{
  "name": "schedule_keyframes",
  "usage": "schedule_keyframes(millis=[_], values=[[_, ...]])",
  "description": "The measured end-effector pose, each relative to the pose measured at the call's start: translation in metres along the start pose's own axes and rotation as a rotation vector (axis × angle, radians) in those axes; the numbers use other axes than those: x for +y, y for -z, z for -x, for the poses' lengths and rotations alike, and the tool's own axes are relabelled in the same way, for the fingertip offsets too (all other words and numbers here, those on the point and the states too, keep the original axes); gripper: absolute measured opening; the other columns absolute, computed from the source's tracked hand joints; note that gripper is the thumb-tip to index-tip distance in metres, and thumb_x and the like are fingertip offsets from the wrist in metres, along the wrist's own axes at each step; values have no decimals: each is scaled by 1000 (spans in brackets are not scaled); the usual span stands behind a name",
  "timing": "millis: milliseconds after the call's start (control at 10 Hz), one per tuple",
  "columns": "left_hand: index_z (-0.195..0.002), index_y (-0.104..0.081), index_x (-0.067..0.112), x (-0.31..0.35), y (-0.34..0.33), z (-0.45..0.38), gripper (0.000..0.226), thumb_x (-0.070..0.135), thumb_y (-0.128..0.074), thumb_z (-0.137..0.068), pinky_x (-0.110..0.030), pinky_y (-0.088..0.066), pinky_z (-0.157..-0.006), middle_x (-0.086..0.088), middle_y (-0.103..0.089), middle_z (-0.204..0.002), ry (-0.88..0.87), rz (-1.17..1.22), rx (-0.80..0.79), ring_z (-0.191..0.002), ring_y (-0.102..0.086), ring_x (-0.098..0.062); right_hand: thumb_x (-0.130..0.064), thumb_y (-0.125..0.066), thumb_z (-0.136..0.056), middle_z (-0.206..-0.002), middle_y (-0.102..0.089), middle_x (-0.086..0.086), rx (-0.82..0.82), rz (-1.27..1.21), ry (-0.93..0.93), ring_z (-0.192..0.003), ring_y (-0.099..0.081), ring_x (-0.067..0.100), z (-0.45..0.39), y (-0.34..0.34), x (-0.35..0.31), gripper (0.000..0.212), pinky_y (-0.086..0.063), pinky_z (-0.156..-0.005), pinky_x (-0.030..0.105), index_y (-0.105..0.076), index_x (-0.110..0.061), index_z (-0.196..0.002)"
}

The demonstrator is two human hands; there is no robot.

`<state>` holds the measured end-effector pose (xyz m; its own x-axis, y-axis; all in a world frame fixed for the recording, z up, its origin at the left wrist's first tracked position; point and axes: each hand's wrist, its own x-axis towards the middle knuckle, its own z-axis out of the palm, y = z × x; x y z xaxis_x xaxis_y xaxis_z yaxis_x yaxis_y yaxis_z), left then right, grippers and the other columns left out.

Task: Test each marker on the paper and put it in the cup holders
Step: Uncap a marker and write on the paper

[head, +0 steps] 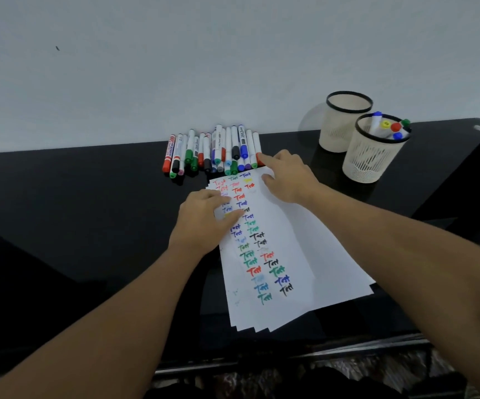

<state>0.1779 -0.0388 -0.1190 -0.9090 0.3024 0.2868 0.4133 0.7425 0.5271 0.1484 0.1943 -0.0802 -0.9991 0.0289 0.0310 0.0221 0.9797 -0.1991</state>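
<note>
My left hand (pixel 204 217) flat on paper (pixel 273 254), covering some test words. Right hand (pixel 287 175) fingertip on red marker (pixel 259 156), frame centre; grip unclear. Near cup (pixel 377 151) upper right holds markers, bodies half hidden by mesh.

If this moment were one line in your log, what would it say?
left hand: flat on paper | right hand: touching red-capped marker in the row | near cup holder: some markers | far cup holder: contents unseen

there is only one view, from a camera on the person's head. it looks forward and down, close over the black table (pixel 74 197), and the white wall (pixel 175 67) behind fills the upper part. both forearms enter from below.
</note>
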Motion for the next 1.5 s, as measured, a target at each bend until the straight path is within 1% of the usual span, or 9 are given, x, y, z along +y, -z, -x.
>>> schedule_keyframes(millis=[200,400,500,700,900,1100,1200,1300,1500], values=[[-125,-72,21,0,-1,-1,53,57,-70,-86,-38,-40,-109,6,-61,-132,-14,2,9,-126,-46,-13,-41,-38,-109,-155,-40,8,-48,94,4,-139,-37,32,-11,-4,-7,54,-43,-105,47,-27,-31,-161],[-125,-72,21,-1,-2,-1,53,57,-71,-86,-37,-40,-108,6,-61,-131,-15,3,9,-125,-47,-14,-42,-46,-106,-125,-57,6,115,37,-25,-113,-52,25,-12,-10,-1,37,-47,-91,42,-52,-26,-138],[-125,-72,21,-1,-2,-1,53,58,-70,-85,-37,-39,-109,6,-61,-131,-14,8,11,-125,-46,-14,-42,-47,-106,-119,-55,6,153,37,-42,-104,-48,23,-13,-12,1,29,-48,-86,40,-52,-30,-132],[-125,-72,22,-3,-3,-2,54,58,-70,-85,-40,-40,-109,6,-61,-132,-17,3,11,-126,-46,-13,-43,-43,-108,-125,-55,6,100,35,-41,-115,-50,26,-17,-9,1,35,-48,-91,41,-57,-32,-138],[-125,-72,23,-4,-3,-2,54,59,-70,-85,-42,-41,-109,7,-61,-131,-23,2,17,-125,-46,-13,-21,-56,-104,-111,-57,8,367,-157,8,-94,-57,25,-10,-2,0,18,-56,-81,46,-55,-21,-121],[-124,-72,24,-4,-3,-3,54,60,-69,-84,-43,-41,-109,6,-62,-131,-25,-6,12,-126,-47,-14,-18,-63,-101,-102,-55,-4,618,-378,147,-89,-51,12,9,20,0,18,-52,-82,35,-62,-15,-119],[-123,-72,24,-3,-3,-3,53,60,-69,-84,-43,-41,-109,6,-62,-130,-25,-9,14,-126,-47,-14,-22,-66,-101,-110,-51,4,644,-354,243,-99,-52,18,25,26,-4,24,-52,-87,34,-66,-13,-123],[-125,-70,23,-1,-1,-1,53,58,-70,-85,-44,-41,-109,5,-62,-131,-22,-5,19,-126,-48,-16,-22,-57,-106,-132,-50,12,545,-298,341,-112,-56,24,44,33,-10,26,-53,-91,35,-60,-11,-129],[-138,-60,21,2,-1,4,61,56,-67,-88,-43,-44,-107,1,-58,-138,-21,2,40,-130,-45,-17,-33,-37,-112,-113,-56,6,199,-99,353,-96,-52,22,63,43,-24,49,-49,-82,41,-28,-29,-160]])
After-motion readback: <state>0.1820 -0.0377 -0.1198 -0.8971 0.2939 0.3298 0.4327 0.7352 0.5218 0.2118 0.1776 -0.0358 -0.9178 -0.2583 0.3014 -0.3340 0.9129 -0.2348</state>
